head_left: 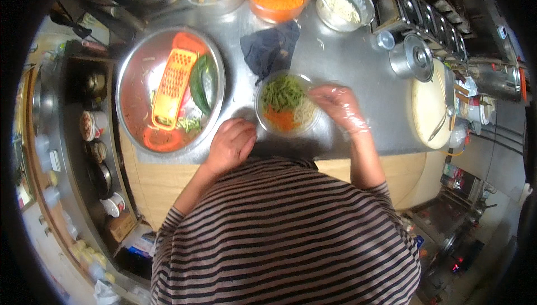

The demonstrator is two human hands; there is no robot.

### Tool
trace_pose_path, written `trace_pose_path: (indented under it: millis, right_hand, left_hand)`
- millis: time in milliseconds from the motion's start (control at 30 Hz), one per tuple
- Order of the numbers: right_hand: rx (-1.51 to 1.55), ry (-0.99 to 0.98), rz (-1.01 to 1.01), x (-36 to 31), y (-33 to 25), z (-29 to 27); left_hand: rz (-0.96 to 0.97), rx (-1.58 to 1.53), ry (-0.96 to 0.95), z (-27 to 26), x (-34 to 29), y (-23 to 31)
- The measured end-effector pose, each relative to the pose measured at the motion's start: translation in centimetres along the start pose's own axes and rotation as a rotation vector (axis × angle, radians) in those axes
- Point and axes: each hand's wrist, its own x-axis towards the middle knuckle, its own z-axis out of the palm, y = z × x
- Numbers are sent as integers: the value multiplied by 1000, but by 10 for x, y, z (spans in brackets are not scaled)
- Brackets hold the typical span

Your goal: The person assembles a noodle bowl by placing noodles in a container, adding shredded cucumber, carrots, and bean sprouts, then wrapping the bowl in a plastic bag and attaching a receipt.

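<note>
The mixed-vegetable bowl (295, 134) sits by the near edge of the bench (363, 48) — gloved right grip (337, 105) bunched at its rim, left grip (232, 144) loosely curled; whether either holds anything, I cannot tell.

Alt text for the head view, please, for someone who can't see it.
A plastic-gloved right hand is at the right edge of a clear bowl holding green, orange and white shreds; the bare left hand is near its left side. To the left, a large metal bowl holds an orange grater and a long green vegetable.
</note>
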Motion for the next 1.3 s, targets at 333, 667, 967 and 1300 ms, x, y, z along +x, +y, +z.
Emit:
trace_pose_path:
  millis: [333,667,967,1300]
  right_hand:
    - [-486,391,184,190,90,-125]
    - [-765,163,226,274,139,-103]
    - [-517,389,126,239,133,-149]
    - [576,566,250,203,97,-151]
  left_hand:
    - [-78,55,-52,0,12,0]
    - [-155,120,-85,3,26,5]
    - [-82,73,-98,17,44,12]
    - [-43,81,-89,10,43,9]
